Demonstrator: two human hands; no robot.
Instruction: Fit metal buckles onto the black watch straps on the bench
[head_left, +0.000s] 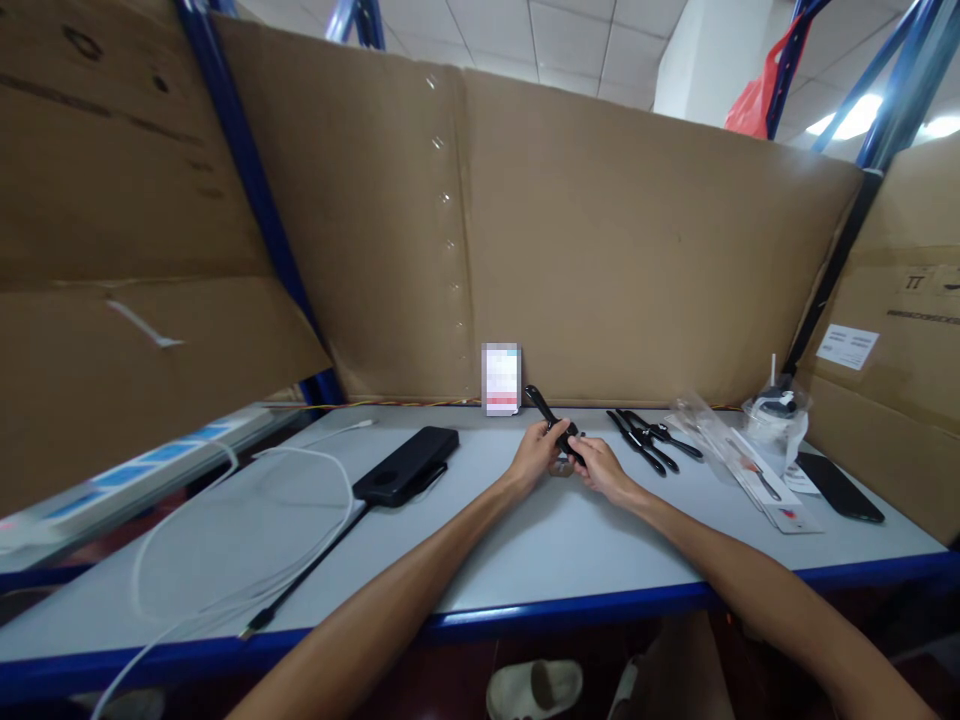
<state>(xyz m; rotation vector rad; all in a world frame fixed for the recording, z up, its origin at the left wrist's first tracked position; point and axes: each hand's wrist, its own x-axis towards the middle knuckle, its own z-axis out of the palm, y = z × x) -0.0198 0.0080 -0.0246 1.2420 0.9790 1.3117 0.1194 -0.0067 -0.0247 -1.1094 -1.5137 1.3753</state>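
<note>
A slim, glossy black-handled tool (541,405) is held between both hands above the middle of the table, its rounded end pointing up and away to the left. My left hand (535,452) is closed around its middle, thumb on top. At the tool's near end, my right hand (600,466) pinches it with thumb and fingers; this end is mostly covered, so its exact kind is unclear. Just below the hands lies a small brownish, shiny piece (561,468). To the right of my right hand rest several similar black-handled tools (646,440).
A black power bank (409,466) and white cables (247,590) lie at left, beside a power strip (150,470). A blurred upright card or screen (501,380) leans at the back. Plastic packaging (757,480), a bagged cup (772,415) and a phone (840,487) are at right. Cardboard walls (600,240) enclose the table.
</note>
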